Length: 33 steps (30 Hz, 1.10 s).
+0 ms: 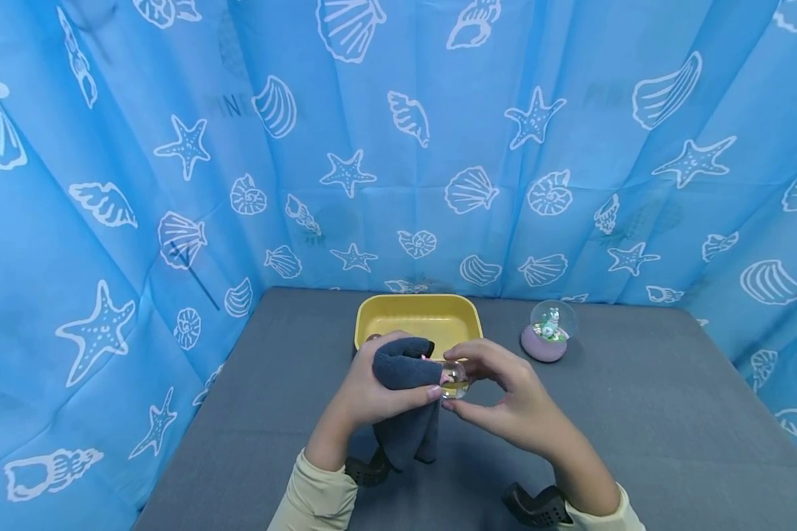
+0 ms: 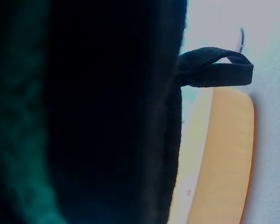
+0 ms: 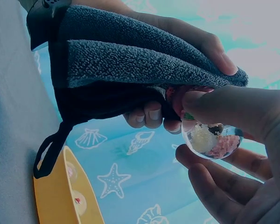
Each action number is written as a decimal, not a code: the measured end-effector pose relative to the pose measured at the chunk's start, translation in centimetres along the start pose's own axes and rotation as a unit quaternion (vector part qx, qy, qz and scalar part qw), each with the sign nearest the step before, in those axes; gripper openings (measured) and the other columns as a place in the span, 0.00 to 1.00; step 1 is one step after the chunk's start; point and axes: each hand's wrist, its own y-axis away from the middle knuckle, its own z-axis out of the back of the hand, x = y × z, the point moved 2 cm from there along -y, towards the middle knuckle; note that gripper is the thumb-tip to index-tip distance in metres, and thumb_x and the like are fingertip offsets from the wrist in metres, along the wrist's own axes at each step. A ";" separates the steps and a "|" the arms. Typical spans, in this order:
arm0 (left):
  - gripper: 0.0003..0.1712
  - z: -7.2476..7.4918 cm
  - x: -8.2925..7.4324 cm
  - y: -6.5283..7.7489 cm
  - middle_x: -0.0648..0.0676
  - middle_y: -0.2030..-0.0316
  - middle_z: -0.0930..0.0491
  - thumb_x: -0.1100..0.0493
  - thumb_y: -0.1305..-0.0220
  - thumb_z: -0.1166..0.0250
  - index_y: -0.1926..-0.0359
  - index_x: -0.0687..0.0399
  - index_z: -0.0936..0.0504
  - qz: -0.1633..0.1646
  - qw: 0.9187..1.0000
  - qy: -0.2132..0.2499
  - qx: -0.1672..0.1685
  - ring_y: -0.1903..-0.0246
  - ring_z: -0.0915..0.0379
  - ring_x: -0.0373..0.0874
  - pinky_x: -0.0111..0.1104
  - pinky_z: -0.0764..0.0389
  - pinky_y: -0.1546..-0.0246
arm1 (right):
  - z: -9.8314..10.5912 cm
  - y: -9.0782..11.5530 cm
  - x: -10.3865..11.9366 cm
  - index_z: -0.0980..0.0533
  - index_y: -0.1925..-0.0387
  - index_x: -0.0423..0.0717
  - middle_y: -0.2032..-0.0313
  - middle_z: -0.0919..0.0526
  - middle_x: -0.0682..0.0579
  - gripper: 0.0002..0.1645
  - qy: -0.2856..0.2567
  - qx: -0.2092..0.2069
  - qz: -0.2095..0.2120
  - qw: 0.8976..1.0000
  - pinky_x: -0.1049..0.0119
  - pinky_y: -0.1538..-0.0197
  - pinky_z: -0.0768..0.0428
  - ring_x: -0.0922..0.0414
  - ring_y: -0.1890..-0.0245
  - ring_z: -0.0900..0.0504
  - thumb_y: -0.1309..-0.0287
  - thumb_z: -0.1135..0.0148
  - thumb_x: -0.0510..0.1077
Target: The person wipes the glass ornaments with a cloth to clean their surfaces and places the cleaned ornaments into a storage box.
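My left hand grips a dark blue-grey cloth, folded over a small snow globe. The fingers and thumb of my right hand hold that small snow globe by its clear ball. White and pink bits show inside the ball; its pinkish base is mostly hidden by the cloth and the right thumb. From the cloth's edge a fabric loop sticks out. Dark cloth fills most of the left wrist view, hiding the left fingers there.
Behind the hands a yellow bin stands on the grey tabletop. Clear round balls show inside it. To the right sits another snow globe with a purple base. A blue seashell curtain hangs behind the table.
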 end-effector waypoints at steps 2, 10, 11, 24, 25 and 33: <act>0.27 0.1 0.0 0.0 0.47 0.54 0.19 0.52 0.49 0.24 0.47 0.43 0.20 0.000 1.000 0.004 0.002 0.55 0.24 0.44 0.39 0.18 0.54 | 0.0 0.0 0.0 0.24 0.46 0.51 0.51 0.19 0.59 0.33 0.007 -0.002 0.002 1.000 0.66 0.58 0.15 0.63 0.60 0.16 0.56 0.21 0.40; 0.23 0.1 -0.1 -0.1 0.46 0.56 0.19 0.52 0.48 0.25 0.50 0.38 0.20 0.014 1.000 0.025 0.010 0.57 0.23 0.44 0.39 0.18 0.55 | 0.0 -0.1 0.0 0.23 0.47 0.50 0.54 0.16 0.60 0.28 0.009 0.011 -0.006 1.000 0.65 0.60 0.16 0.63 0.63 0.16 0.52 0.23 0.44; 0.23 0.2 -0.1 -0.1 0.46 0.57 0.19 0.52 0.48 0.25 0.50 0.38 0.20 0.013 0.999 0.029 0.010 0.57 0.22 0.44 0.40 0.18 0.55 | 0.0 -0.1 -0.1 0.23 0.47 0.51 0.54 0.16 0.60 0.27 0.009 0.017 -0.014 1.000 0.65 0.59 0.16 0.63 0.63 0.16 0.50 0.25 0.45; 0.24 0.2 -0.2 -0.2 0.44 0.57 0.19 0.51 0.49 0.25 0.50 0.36 0.20 0.024 0.999 0.027 0.023 0.56 0.23 0.43 0.41 0.19 0.54 | 0.1 0.1 0.0 0.27 0.43 0.59 0.56 0.15 0.62 0.19 -0.015 0.060 -0.111 0.992 0.66 0.61 0.17 0.63 0.59 0.16 0.34 0.39 0.47; 0.24 0.2 -0.2 -0.1 0.44 0.57 0.19 0.51 0.49 0.25 0.50 0.36 0.20 0.022 0.999 0.027 0.024 0.57 0.23 0.43 0.41 0.19 0.54 | 0.1 0.1 0.0 0.27 0.42 0.61 0.56 0.15 0.62 0.19 -0.017 0.061 -0.117 0.991 0.66 0.62 0.17 0.63 0.59 0.16 0.33 0.40 0.47; 0.24 0.2 -0.3 -0.1 0.44 0.56 0.19 0.50 0.48 0.25 0.49 0.38 0.21 0.008 1.000 0.018 0.015 0.57 0.23 0.44 0.40 0.19 0.54 | 0.1 0.1 0.1 0.26 0.43 0.61 0.53 0.17 0.63 0.19 -0.003 0.064 -0.104 0.993 0.66 0.57 0.17 0.64 0.60 0.18 0.35 0.37 0.48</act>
